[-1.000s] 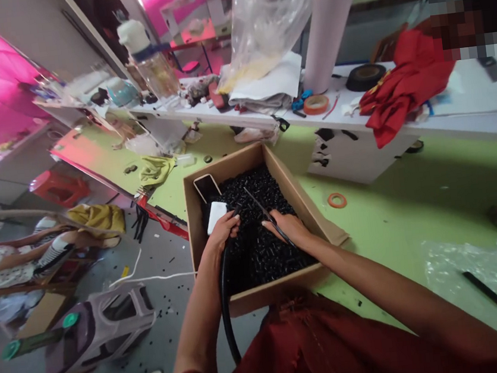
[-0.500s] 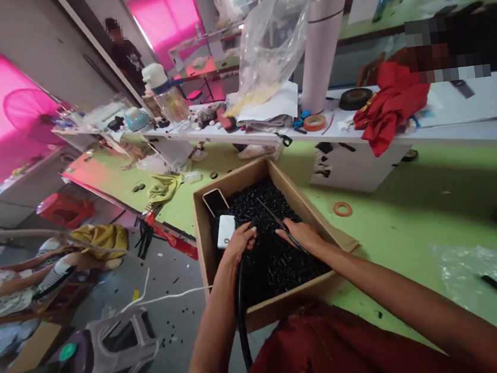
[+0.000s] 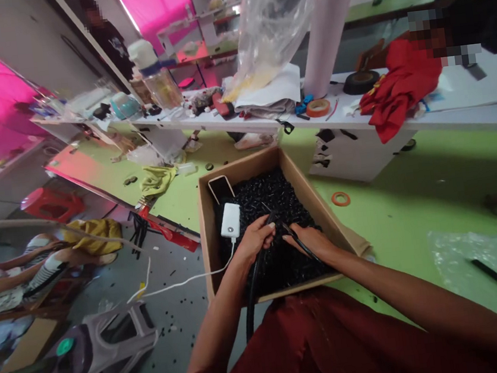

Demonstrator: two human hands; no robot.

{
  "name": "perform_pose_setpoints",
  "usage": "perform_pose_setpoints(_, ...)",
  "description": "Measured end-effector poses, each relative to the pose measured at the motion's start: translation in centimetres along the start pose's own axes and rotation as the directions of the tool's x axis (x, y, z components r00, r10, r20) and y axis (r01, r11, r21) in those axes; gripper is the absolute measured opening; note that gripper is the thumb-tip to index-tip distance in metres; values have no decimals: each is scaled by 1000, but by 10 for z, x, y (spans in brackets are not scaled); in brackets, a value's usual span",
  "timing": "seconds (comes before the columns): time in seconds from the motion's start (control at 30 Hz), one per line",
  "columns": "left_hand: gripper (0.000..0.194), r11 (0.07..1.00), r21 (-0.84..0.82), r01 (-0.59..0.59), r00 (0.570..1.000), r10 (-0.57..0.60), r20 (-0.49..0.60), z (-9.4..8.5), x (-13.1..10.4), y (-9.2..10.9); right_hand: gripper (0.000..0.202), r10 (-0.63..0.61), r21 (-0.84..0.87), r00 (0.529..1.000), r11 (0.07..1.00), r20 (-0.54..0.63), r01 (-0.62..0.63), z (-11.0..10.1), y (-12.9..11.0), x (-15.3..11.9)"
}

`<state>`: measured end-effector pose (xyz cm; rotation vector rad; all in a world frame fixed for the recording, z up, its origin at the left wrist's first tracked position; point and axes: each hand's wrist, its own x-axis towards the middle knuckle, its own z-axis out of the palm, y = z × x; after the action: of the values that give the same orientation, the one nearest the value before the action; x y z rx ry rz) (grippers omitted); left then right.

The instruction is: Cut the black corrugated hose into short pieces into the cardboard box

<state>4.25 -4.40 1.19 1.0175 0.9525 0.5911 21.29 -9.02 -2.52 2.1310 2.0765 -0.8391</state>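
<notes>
Over a cardboard box (image 3: pixel 312 194) of small black cut pieces (image 3: pixel 275 186), my two hands are close together. My left hand (image 3: pixel 257 239) is closed around a black tube (image 3: pixel 252 294), which runs down past my forearm and out over the near side of the box. Black-handled scissors (image 3: pixel 302 243) are in my closed right hand (image 3: pixel 308 240). Their blades point up and left, near the end of the tube; whether they touch it I cannot tell. A white power bank (image 3: pixel 230 220) with a cable and a phone (image 3: pixel 221 189) rest in the box's left side.
Orange tape (image 3: pixel 340 199) lies on the green table (image 3: pixel 395 211), right of the box. Behind stands a white shelf (image 3: pixel 259 122) holding a tall cylinder (image 3: pixel 330 27), black tape and red cloth (image 3: pixel 403 85). A grey chair (image 3: pixel 121 330) and a seated person (image 3: pixel 30 277) are at left.
My left hand has moved right and up with the tube, closer to the scissors. The scissor blades are less visible now. The camera view has shifted slightly.
</notes>
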Motion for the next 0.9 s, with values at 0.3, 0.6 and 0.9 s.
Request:
perform_pose_setpoints(0.3, 46, 996, -60, 60, 998, -59, 25, 1, 13, 1, 27, -2, 294, 995, 955, -97, 30, -3, 1, -2)
perform_pose_setpoints(0.6, 51, 999, -46, -12, 999, 11, -33, -11, 15, 15, 29, -96, 478, 986, 866, -136, 150, -20, -16, 13)
perform_pose_setpoints(0.9, 46, 997, -74, -6, 999, 2, -52, -9, 17, 18, 28, 113, 752, 971, 653, -211, 88, 6, 2, 5)
